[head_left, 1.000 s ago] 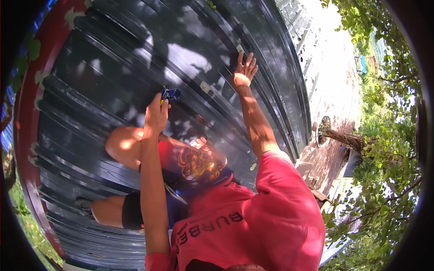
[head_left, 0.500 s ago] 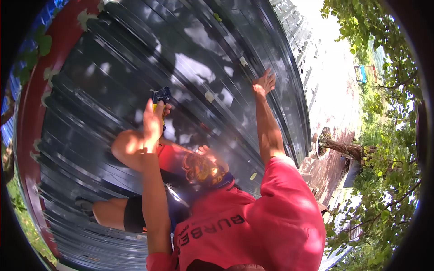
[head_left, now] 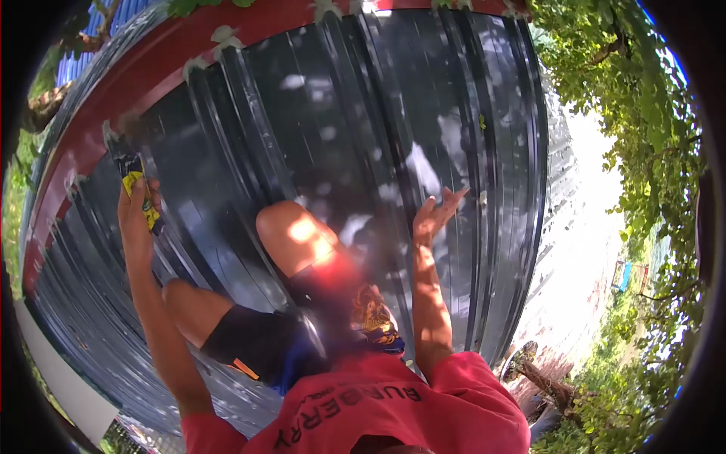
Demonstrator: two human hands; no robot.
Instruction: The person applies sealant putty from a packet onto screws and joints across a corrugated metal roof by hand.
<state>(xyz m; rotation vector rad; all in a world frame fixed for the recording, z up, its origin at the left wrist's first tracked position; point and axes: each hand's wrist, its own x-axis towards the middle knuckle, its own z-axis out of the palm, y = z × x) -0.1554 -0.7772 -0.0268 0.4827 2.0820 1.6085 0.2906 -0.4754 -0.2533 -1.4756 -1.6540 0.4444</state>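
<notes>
My left hand (head_left: pixel 138 203) is closed around a yellow-and-black packet (head_left: pixel 134 184), whose dark, crumpled end points at the red edge strip of the roof. Beside that end is a pale, blurred lump (head_left: pixel 113 138) on a rib; whether the packet touches it I cannot tell. Out to the right, my right hand (head_left: pixel 435 218) has its fingers spread and holds nothing. It is over the dark ribbed metal roofing (head_left: pixel 302 144); contact with the sheet cannot be made out.
Grey-white lumps (head_left: pixel 225 38) sit where ribs meet the red edge strip (head_left: pixel 155 85). My bent knees (head_left: pixel 291 234) are on the roof. Past its right edge are bright ground, a tree trunk (head_left: pixel 548 387) and leafy branches (head_left: pixel 643 113). Blue corrugated sheeting (head_left: pixel 125 19) shows at upper left.
My view has turned towards the red edge strip. The packet in my left hand is now out to the left, near that strip. My right hand's fingers have spread.
</notes>
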